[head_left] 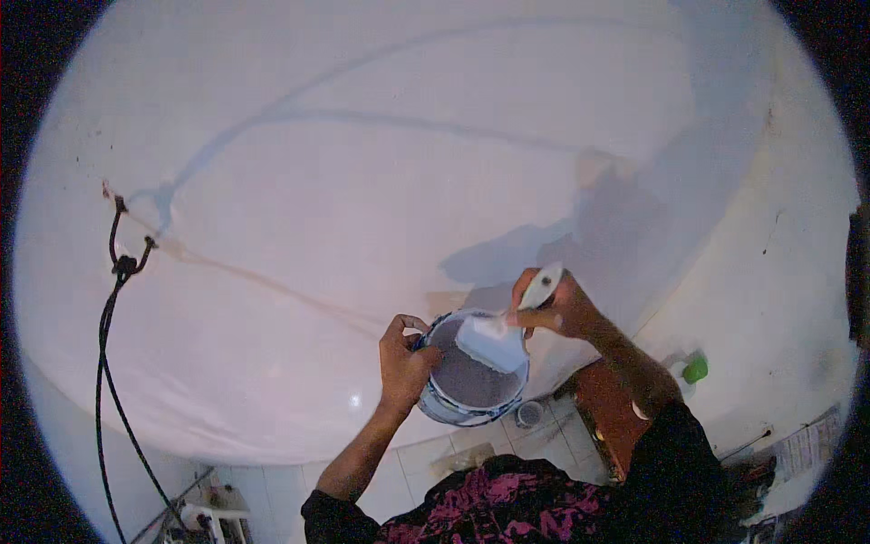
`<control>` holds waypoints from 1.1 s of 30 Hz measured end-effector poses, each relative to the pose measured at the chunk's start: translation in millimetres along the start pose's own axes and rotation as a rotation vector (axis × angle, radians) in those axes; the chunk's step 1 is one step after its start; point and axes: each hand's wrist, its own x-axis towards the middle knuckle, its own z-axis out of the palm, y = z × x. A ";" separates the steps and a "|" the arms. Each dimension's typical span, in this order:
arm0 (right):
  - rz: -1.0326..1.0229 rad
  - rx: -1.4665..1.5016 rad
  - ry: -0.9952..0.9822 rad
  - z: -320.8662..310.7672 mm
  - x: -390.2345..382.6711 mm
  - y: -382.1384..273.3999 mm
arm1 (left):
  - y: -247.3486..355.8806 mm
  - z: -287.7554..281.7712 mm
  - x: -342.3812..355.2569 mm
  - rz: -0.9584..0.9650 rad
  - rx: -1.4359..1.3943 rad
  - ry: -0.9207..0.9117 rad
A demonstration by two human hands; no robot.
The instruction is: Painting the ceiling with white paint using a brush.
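Black shirt with a pink print (507, 503) fills the lower edge, its short sleeves ending above both elbows. Beyond it, the right grip (555, 304) is wrapped around the pale handle of a wide brush (492, 344), whose broad whitish head slants down into the mouth of a bucket (468, 418). Whether the brush touches the greyish contents (467, 381) cannot be told. At the bucket's left side, the left grip (403, 363) clasps the rim, thumb over the edge. Farther down, a small round container (528, 414) stands on the tiled floor (364, 485), near a reddish-brown panel (609, 412). A green item (695, 368) shows to the right. Across the far field spreads a pale wall (362, 199) bearing soft shadows; at its left, a dark knotted cord (105, 317) hangs down in two strands.
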 end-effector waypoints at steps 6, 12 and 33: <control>0.115 0.106 0.076 -33.7 25.3 -88.5 | 82.9 -6.2 -5.3 -0.012 -0.116 -0.135; -0.053 -0.147 0.150 -90.7 84.4 -133.2 | 133.0 2.1 49.1 0.021 -0.131 -0.238; -0.464 -0.327 0.087 -224.4 155.1 -147.0 | 90.8 83.0 80.0 0.041 -0.044 -0.106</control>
